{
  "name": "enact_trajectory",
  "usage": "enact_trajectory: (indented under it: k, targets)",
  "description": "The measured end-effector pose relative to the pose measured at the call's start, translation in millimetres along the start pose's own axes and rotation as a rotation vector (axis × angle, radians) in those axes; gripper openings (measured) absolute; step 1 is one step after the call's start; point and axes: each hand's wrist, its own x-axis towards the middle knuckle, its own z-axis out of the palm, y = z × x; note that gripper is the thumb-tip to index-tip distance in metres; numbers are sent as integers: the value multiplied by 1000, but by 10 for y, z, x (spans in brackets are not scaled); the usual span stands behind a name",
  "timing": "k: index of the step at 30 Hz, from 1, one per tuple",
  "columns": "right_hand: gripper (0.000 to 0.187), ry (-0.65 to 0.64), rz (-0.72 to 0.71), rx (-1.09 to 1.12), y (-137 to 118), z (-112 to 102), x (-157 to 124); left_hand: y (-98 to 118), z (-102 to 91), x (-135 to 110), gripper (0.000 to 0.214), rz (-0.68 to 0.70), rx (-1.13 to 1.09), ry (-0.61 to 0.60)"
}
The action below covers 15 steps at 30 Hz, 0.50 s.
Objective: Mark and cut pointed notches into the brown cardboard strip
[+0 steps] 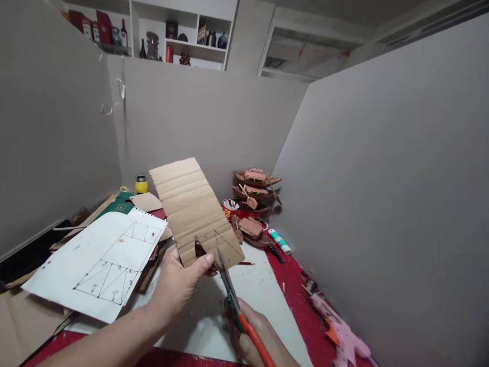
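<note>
A person holds a piece of tan corrugated cardboard [187, 199] above a worktable, the board tilted with its long side running away from the body. Its face is banded by darker crosswise creases, its left edge is slightly ragged, and its near end bears thin dark lines, some slanting into triangular shapes. A narrow pointed notch opens in that end, beside the thumb. The left hand [187, 283], at 6 o'clock from the board's middle, pinches the near edge, thumb on top and fingers underneath. At 5 o'clock, the right hand [260, 334] is wrapped around the orange and green handles of a pair of scissors [229, 285], the tip at the board's near right part, close to a drawn line; how far apart the blades stand cannot be told.

A white sheet with a line drawing [103, 265] of triangulated frames lies at 8 o'clock, and a yellow jar [141, 186] stands near 10. Brown model boats [255, 178] are stacked between 2 and 3 o'clock, with another boat [251, 228] and a green-and-white bottle [280, 242] just past 3. A pink glue gun [340, 326] rests at 4 o'clock on red cloth [290, 290].
</note>
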Motion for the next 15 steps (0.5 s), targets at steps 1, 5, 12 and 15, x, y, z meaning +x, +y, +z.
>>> enact_trajectory:
  k: [1, 5, 12, 15]
  targets:
    - [63, -1, 0, -2, -9, -3, 3, 0, 2, 0, 22, -1, 2, 3]
    - [62, -4, 8, -7, 7, 5, -8, -5, -2, 2, 22, -12, -23, -4]
    - [67, -2, 58, 11, 191, 44, -78, 41, -48, 31, 36, -53, -132, -20]
    - [71, -12, 61, 49, 277, 85, -94, 68, -65, 57, 35, -51, -131, -34]
